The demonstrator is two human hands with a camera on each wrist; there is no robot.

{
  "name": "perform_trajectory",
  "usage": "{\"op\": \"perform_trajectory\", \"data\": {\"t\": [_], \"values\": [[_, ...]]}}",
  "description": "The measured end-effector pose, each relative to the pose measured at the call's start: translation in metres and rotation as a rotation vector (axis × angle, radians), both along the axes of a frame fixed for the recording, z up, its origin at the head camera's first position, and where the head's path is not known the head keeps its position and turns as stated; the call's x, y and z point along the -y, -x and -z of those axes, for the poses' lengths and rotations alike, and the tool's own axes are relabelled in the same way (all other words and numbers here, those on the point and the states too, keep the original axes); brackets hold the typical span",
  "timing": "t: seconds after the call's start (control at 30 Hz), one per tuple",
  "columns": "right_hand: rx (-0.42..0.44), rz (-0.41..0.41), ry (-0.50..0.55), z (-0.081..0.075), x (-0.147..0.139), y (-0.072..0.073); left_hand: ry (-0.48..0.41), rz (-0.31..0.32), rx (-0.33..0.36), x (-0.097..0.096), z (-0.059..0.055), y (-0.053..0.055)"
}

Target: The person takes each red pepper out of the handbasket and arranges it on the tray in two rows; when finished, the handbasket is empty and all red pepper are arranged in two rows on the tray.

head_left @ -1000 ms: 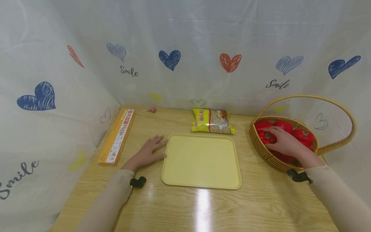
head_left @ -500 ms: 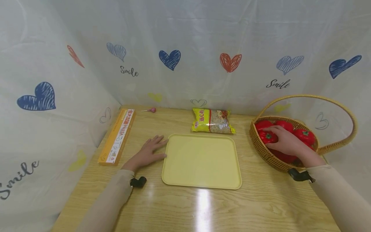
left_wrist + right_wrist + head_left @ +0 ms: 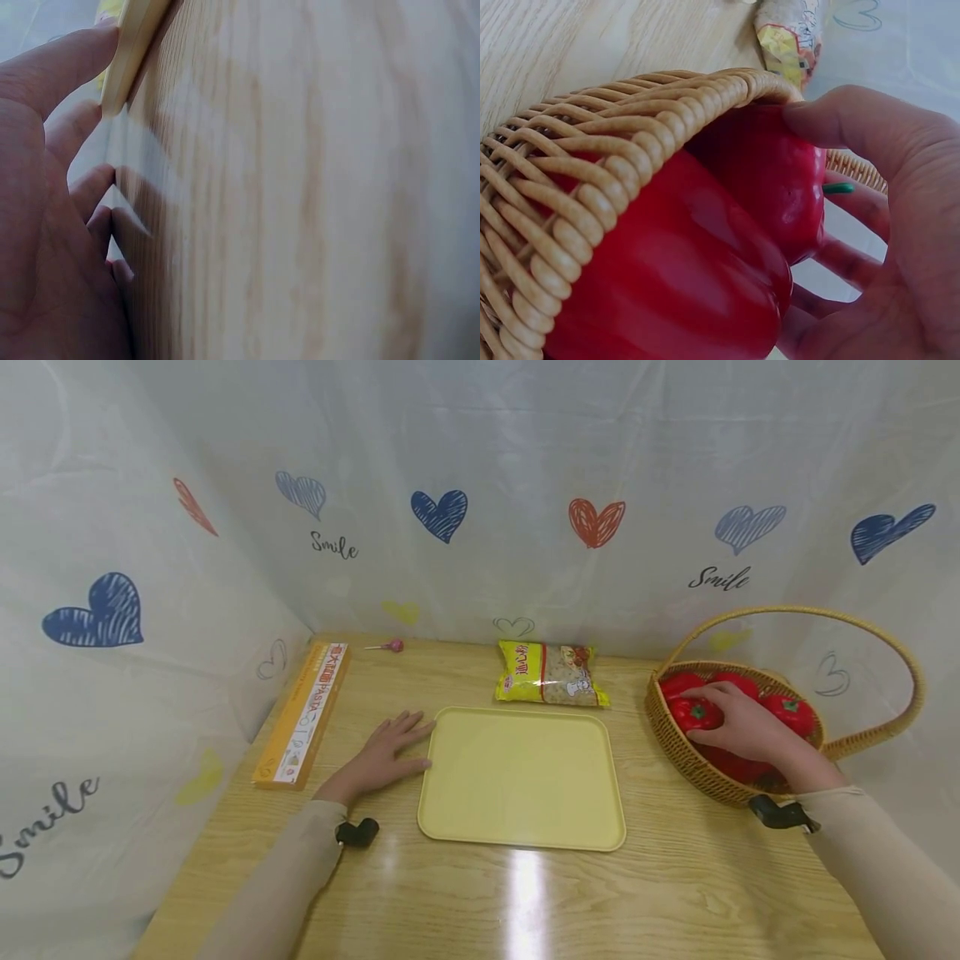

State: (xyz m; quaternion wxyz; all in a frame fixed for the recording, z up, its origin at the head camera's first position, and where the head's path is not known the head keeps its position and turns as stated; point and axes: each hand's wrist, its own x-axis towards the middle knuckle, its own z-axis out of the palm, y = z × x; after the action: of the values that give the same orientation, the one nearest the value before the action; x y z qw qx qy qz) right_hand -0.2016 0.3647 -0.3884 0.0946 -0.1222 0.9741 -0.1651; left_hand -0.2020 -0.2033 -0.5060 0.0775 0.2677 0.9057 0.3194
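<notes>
At the right of the head view, my right hand (image 3: 744, 725) reaches into a wicker basket (image 3: 678, 750) and grips a red bell pepper (image 3: 692, 715) with a green stem. The right wrist view shows the thumb on one side of this pepper (image 3: 769, 176) and fingers on the other, partly hidden behind it. Another larger red pepper (image 3: 667, 270) lies against it inside the rim. My left hand (image 3: 384, 758) rests flat on the table with fingers spread. Its thumb and index fingertips touch the left edge of a pale yellow tray (image 3: 521, 777).
Behind the tray lies a yellow bag of pasta (image 3: 551, 673). An orange pasta box (image 3: 302, 717) is at the left, near a small lollipop (image 3: 393, 645). The basket's tall handle (image 3: 911, 677) leans to the right. A heart-printed curtain (image 3: 517, 568) encloses the table's back and sides.
The right hand and the gripped pepper have shifted very slightly to the right within the basket. The left hand and the tray have stayed put.
</notes>
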Motion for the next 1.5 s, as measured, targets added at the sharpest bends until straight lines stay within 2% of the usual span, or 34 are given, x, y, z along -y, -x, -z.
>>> {"op": "perform_trajectory", "data": {"t": [0.63,1.3,1.5], "values": [[0.016,0.050,0.023,-0.003,-0.007,0.001,0.000,-0.003,0.012,0.000,-0.002,-0.001],[0.022,0.056,0.019,-0.004,-0.012,0.001,0.010,-0.010,0.029,-0.001,0.000,0.000],[0.034,0.065,0.009,-0.005,-0.014,0.001,0.010,-0.008,0.015,0.000,0.000,0.000]]}}
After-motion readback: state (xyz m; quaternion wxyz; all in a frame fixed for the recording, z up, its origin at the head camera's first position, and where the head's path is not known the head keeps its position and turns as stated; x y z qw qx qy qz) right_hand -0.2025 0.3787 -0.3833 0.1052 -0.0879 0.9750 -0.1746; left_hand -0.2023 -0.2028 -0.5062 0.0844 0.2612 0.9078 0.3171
